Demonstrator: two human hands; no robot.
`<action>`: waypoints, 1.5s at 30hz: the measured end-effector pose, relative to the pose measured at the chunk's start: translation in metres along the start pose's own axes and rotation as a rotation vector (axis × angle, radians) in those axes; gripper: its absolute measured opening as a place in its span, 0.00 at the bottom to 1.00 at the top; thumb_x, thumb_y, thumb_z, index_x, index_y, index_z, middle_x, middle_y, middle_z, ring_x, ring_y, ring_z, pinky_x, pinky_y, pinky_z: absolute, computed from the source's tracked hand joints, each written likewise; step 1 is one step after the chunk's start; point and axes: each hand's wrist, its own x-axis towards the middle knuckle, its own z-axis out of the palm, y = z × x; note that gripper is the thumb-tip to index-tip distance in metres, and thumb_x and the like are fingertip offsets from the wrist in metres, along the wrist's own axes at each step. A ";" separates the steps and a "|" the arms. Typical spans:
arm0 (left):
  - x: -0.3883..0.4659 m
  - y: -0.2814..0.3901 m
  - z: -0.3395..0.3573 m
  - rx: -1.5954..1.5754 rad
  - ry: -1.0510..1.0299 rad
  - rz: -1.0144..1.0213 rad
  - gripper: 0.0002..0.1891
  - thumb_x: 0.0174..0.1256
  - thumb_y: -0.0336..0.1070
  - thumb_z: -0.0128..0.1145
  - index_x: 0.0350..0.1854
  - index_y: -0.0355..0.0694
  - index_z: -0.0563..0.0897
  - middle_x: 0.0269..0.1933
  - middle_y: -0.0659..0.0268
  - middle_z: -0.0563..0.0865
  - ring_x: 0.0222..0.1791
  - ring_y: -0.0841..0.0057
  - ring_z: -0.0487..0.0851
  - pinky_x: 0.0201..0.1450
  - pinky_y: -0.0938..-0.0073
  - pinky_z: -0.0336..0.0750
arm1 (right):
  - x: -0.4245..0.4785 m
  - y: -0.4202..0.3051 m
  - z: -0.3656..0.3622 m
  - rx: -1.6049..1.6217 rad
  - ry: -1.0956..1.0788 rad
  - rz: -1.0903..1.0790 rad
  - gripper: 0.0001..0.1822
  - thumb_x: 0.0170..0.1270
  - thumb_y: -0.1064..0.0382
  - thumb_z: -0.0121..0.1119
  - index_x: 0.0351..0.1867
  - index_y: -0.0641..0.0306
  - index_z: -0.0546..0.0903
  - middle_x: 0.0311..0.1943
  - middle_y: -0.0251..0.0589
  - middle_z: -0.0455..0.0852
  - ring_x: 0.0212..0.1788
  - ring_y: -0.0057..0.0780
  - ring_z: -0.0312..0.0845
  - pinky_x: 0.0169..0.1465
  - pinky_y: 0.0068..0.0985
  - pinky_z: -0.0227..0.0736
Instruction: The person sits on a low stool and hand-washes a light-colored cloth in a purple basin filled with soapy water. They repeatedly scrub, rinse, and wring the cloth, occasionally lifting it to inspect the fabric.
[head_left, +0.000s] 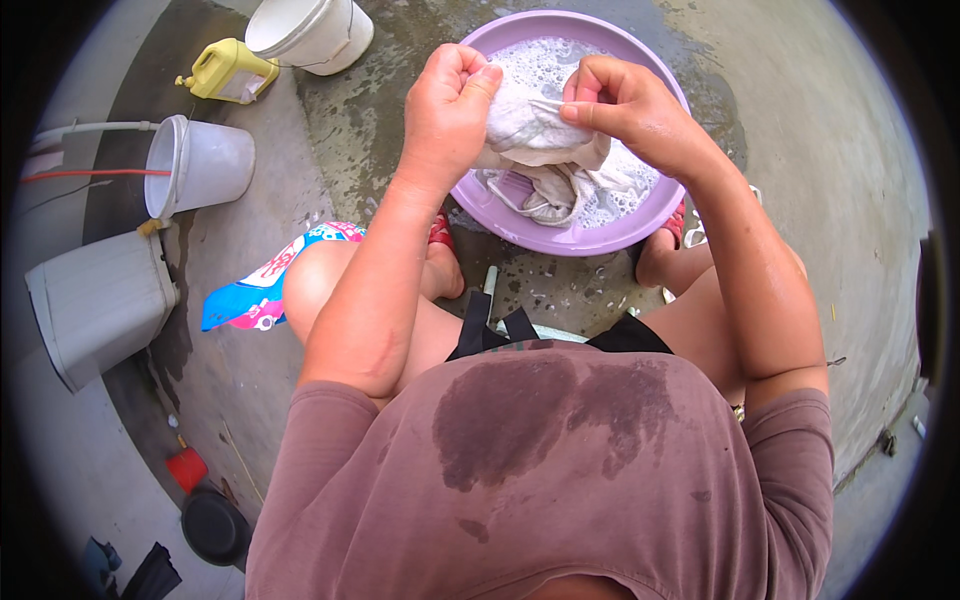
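Note:
Between my raised hands, a wet white cloth (536, 124) is held over a purple plastic basin (555, 241). My left hand (450, 105) grips its left side with thumb and curled fingers. On the right, my right hand (626, 109) pinches a fold of the fabric between thumb and fingertips. Sudsy water (622, 199) fills the basin below. More wet pale fabric (555, 199) lies in it, beside a ridged purple surface (517, 184) that is partly covered. The lower edge of the held cloth hangs close to that fabric; whether they are joined I cannot tell.
The basin stands on wet concrete between my feet. To the left are a white bucket (322, 34), a yellow jug (229, 71), a pale bucket (214, 161) with a red hose, and a grey bin (101, 300). A blue and pink packet (259, 300) lies by my left knee.

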 end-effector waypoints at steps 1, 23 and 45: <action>-0.001 -0.001 0.001 -0.053 -0.010 -0.035 0.03 0.66 0.31 0.52 0.34 0.39 0.73 0.30 0.74 0.75 0.30 0.90 0.69 0.34 0.86 0.66 | 0.000 -0.001 0.000 -0.039 -0.004 0.027 0.10 0.55 0.64 0.63 0.25 0.63 0.72 0.25 0.29 0.75 0.29 0.15 0.66 0.32 0.18 0.63; -0.007 0.009 0.014 -0.047 -0.004 -0.075 0.05 0.64 0.30 0.56 0.33 0.36 0.74 0.28 0.72 0.78 0.27 0.91 0.72 0.30 0.88 0.68 | 0.006 -0.009 0.027 -0.668 0.333 -0.334 0.04 0.49 0.65 0.56 0.25 0.60 0.80 0.27 0.40 0.81 0.31 0.40 0.79 0.34 0.34 0.73; -0.006 0.004 0.011 -0.029 -0.001 -0.097 0.05 0.65 0.31 0.55 0.34 0.36 0.74 0.29 0.73 0.77 0.28 0.91 0.71 0.30 0.88 0.67 | 0.010 0.006 0.016 0.192 0.134 -0.076 0.04 0.56 0.70 0.56 0.34 0.64 0.76 0.34 0.31 0.78 0.41 0.19 0.72 0.48 0.20 0.67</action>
